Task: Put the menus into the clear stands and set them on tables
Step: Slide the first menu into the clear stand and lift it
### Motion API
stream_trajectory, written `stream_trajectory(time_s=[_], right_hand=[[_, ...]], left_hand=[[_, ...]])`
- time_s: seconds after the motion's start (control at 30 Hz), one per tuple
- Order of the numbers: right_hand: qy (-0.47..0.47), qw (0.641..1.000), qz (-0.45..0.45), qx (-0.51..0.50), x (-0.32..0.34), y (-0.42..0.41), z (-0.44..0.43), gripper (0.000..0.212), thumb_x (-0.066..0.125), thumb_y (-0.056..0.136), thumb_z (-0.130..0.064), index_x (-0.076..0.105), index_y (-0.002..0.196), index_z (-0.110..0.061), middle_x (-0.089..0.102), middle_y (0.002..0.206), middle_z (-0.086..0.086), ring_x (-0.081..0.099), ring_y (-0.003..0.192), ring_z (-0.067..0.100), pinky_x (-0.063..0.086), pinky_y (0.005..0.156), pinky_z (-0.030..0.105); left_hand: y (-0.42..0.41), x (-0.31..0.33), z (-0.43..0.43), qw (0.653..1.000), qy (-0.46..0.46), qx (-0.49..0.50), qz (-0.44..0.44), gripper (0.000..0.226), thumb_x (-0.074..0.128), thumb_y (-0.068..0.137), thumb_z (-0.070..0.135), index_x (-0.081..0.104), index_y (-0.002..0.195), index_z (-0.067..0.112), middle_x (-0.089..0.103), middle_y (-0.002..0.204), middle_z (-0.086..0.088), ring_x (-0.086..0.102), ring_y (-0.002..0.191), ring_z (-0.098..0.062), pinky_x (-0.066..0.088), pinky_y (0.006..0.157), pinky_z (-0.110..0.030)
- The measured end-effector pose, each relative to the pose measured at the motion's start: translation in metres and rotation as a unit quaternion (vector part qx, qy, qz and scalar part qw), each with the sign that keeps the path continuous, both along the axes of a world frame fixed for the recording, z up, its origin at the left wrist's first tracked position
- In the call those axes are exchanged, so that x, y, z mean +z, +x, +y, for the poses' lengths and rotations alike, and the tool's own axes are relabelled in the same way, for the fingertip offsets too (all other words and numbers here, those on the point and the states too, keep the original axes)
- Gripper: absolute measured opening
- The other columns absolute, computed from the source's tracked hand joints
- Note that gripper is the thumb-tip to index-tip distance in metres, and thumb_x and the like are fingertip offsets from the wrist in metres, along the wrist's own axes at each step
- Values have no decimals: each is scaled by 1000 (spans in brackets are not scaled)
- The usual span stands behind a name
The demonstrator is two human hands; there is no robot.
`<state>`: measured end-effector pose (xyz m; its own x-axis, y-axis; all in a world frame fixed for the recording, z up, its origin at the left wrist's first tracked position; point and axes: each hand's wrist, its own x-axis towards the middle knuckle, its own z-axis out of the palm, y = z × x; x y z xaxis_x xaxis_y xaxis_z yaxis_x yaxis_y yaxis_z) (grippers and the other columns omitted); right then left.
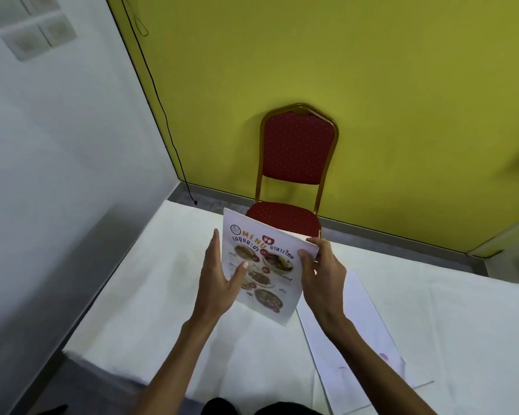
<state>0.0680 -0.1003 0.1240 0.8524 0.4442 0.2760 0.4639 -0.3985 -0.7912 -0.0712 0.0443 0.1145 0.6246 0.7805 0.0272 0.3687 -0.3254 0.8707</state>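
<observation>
A printed menu (267,265) with food pictures and the word MENU is held above the white-clothed table (150,310), tilted and facing me. My left hand (219,283) grips its left edge, thumb across the front. My right hand (321,274) pinches its upper right corner, fingers behind. Whether the menu sits inside a clear stand is hard to tell. To the right, flat on the table, lies a clear stand (357,339) with a pale sheet in it, partly hidden by my right forearm.
A red padded chair (297,151) with a gold frame stands behind the table against the yellow wall. A white wall runs along the left, with a black cable (162,115) hanging down the corner. The table's left edge drops to grey floor.
</observation>
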Motion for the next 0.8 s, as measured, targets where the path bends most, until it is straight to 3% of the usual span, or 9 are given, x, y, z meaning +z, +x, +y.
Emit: stream_trajectory(time_s=[0.13, 0.27, 0.33, 0.43, 0.5, 0.57, 0.67, 0.73, 0.8], right_hand=[[17, 999, 44, -3, -3, -12, -6, 27, 58, 96, -20, 53, 122, -14, 66, 91, -4, 59, 74, -3, 41, 63, 0], [38, 993, 105, -46, -8, -28, -12, 33, 56, 97, -18, 47, 129, -15, 70, 113, 1, 68, 89, 11, 45, 69, -2], [26, 991, 120, -54, -9, -42, -15, 43, 53, 97, -21, 42, 139, -15, 64, 124, -7, 67, 99, 13, 43, 74, -4], [35, 986, 163, -2, -3, -66, -13, 68, 55, 96, -23, 19, 153, -21, 58, 122, -14, 62, 98, 3, 42, 75, -5], [46, 981, 187, 14, 0, -70, -6, 78, 56, 94, -16, 7, 155, -24, 54, 129, -12, 59, 105, 3, 41, 78, -5], [50, 979, 195, 17, 3, -64, 1, 83, 55, 92, -12, 3, 155, -23, 50, 137, -6, 57, 110, 1, 41, 80, -4], [56, 981, 181, 30, 14, -43, 8, 83, 54, 90, -6, 3, 155, -18, 49, 136, -8, 53, 106, -16, 39, 79, -6], [52, 986, 153, 39, 19, -22, 14, 81, 51, 90, -11, 4, 155, -17, 52, 135, -8, 56, 108, -12, 48, 87, 6], [26, 992, 121, 35, 18, 4, 23, 80, 46, 88, -23, 4, 155, -17, 51, 142, 3, 58, 117, 12, 50, 98, 31]], left_hand=[[6, -8, 13, 999, -26, 42, -3, 97, 68, 83, 43, 7, 156, 26, 21, 161, -3, 28, 145, -19, 33, 109, -33], [20, -1, 23, 998, -54, -10, -10, 92, 69, 88, 28, 8, 156, 23, 33, 149, 8, 38, 116, 20, 37, 85, 1], [24, -3, 25, 997, -63, -26, -25, 90, 70, 88, 25, 10, 155, 22, 36, 139, 12, 34, 108, 25, 38, 73, 7], [27, -6, 27, 996, -68, -19, -46, 92, 72, 85, 35, 12, 155, 25, 35, 140, 16, 40, 119, 14, 42, 77, 3], [28, -5, 25, 996, -64, -19, -61, 93, 70, 83, 41, 14, 154, 26, 40, 140, 14, 45, 116, 17, 46, 77, -1], [32, -3, 25, 995, -56, -22, -77, 86, 71, 86, 32, 17, 153, 24, 45, 133, 11, 49, 106, 25, 48, 73, -4], [40, 4, 32, 994, -34, -30, -97, 76, 70, 87, 28, 25, 149, 23, 54, 127, 1, 58, 109, 10, 57, 74, -17], [50, 9, 40, 994, -22, -32, -102, 79, 71, 87, 31, 24, 149, 21, 55, 130, -1, 59, 113, 2, 58, 83, -24], [62, 14, 48, 994, -17, -30, -104, 85, 72, 87, 30, 19, 153, 19, 52, 134, 4, 54, 114, 12, 49, 89, -10]])
